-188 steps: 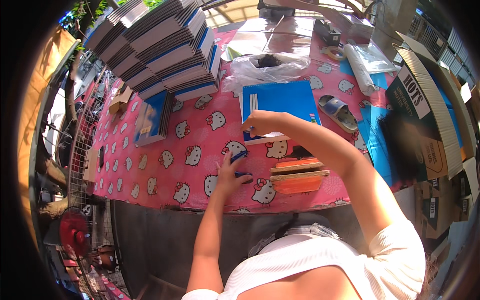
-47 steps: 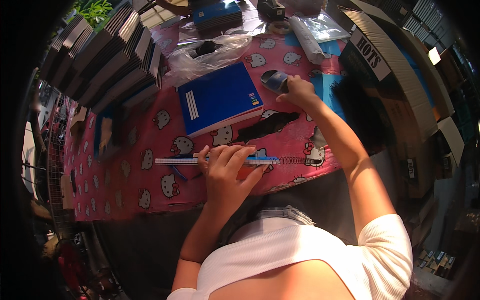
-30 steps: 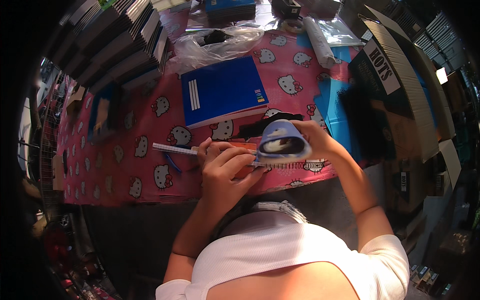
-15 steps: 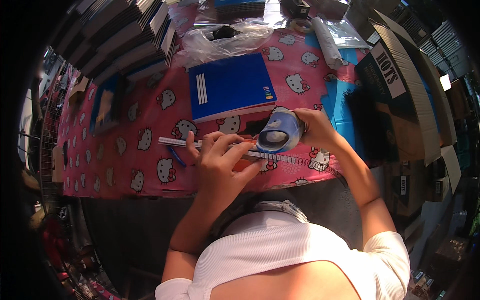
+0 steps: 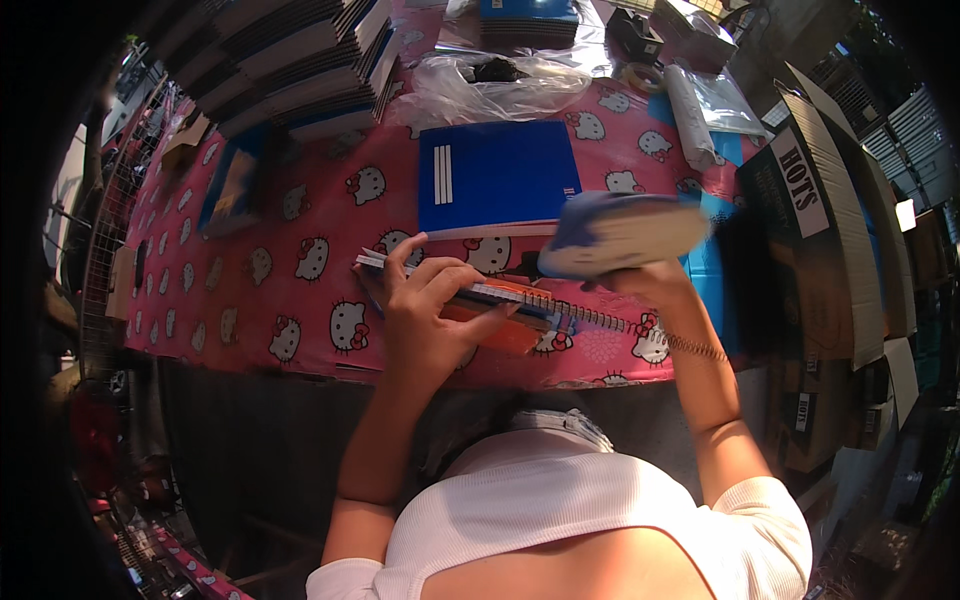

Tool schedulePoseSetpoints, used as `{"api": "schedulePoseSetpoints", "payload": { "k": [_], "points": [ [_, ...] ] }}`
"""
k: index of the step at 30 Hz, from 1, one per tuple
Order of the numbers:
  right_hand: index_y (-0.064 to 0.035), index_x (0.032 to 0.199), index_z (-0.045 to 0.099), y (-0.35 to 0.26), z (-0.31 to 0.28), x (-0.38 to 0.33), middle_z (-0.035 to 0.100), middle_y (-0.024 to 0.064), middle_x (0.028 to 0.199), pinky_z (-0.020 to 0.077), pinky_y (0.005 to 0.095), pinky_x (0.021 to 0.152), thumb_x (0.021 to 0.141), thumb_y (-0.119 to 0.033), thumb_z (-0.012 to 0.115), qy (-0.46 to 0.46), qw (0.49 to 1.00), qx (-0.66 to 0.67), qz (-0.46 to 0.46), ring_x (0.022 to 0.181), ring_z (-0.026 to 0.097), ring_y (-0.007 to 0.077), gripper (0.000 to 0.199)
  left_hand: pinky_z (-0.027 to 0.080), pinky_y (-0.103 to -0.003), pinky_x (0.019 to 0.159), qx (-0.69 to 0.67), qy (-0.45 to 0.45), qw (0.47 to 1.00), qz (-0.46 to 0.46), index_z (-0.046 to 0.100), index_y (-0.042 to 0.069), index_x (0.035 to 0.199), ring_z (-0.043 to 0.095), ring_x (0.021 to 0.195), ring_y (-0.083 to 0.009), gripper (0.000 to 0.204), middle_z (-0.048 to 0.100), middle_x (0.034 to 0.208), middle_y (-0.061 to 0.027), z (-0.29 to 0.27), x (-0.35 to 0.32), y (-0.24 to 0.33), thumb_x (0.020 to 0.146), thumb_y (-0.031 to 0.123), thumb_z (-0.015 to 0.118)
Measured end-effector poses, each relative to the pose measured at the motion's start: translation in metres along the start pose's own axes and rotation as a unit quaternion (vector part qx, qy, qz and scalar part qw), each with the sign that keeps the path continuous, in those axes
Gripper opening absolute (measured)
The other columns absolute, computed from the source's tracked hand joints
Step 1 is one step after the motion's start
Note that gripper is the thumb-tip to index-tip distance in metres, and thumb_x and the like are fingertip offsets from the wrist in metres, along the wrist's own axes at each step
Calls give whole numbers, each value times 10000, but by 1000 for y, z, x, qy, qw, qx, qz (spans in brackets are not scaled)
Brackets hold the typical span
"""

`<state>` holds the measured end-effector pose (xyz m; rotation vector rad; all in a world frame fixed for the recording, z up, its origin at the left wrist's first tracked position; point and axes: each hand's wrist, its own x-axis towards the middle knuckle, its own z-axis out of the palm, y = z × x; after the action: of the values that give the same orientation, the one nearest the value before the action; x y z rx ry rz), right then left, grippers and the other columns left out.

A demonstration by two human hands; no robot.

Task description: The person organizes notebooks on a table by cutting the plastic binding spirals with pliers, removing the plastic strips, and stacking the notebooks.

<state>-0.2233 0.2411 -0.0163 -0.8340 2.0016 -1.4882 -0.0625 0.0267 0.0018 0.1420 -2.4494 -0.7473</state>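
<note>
My left hand (image 5: 432, 305) is closed around a notebook (image 5: 492, 291), held on edge with its bound side up. A long thin spiral coil (image 5: 625, 325) runs along that edge and sticks out well past its right end, toward my right forearm. My right hand (image 5: 648, 281) grips what looks like a blue slipper (image 5: 630, 236) with a pale sole, blurred by motion, raised just above the coil and apart from it. Something orange (image 5: 517, 336) shows under the held notebook. Beyond my hands, a blue notebook (image 5: 500, 180) lies flat on the table.
Tall stacks of notebooks (image 5: 290, 70) stand at the far left. A crumpled clear plastic bag (image 5: 500, 90) and another notebook stack (image 5: 528, 25) are at the back. An open cardboard box (image 5: 815, 220) bounds the right side. A pink patterned cloth (image 5: 225, 300) covers the table.
The slipper has lifted off the coil and swung to the right, turning its pale sole into view. The notebook tilts more, its right end lower. My whole view has shifted slightly.
</note>
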Motion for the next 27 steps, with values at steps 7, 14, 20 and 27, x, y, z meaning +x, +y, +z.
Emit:
{"api": "schedulePoseSetpoints", "payload": {
  "k": [7, 14, 20, 27],
  "points": [
    [-7, 1101, 630, -3, 10, 14, 684, 41, 934, 495, 294, 811, 638, -6, 730, -2, 992, 121, -35, 883, 607, 101, 474, 305, -528, 1006, 6, -16, 1000, -25, 706, 124, 851, 529, 1057, -268, 385, 643, 1009, 6, -10, 1, 1, 581, 356, 852],
    [17, 1141, 610, -13, 16, 37, 693, 71, 1006, 496, 259, 827, 640, -2, 715, -84, 980, 164, -81, 922, 617, 113, 512, 369, -483, 983, 15, 74, 997, -30, 682, 94, 842, 469, 1161, -329, 453, 447, 1356, -136, -20, 6, -22, 513, 315, 899],
    [-66, 1114, 638, -20, 37, 51, 686, 93, 1037, 527, 329, 820, 594, -73, 782, -97, 994, -12, -52, 933, 666, 218, 540, 426, -480, 983, -121, 84, 982, -120, 652, 68, 901, 471, 1234, -366, 484, 366, 1440, -177, -20, 1, -37, 521, 220, 911],
    [-11, 1143, 605, -12, 48, 68, 683, 75, 1010, 520, 331, 795, 588, -25, 773, -68, 997, -5, -30, 926, 637, 154, 580, 500, -381, 871, -124, 73, 985, -92, 626, 69, 944, 586, 1079, -265, 503, 565, 1188, -142, -21, -2, -52, 562, 235, 907]
  ]
}}
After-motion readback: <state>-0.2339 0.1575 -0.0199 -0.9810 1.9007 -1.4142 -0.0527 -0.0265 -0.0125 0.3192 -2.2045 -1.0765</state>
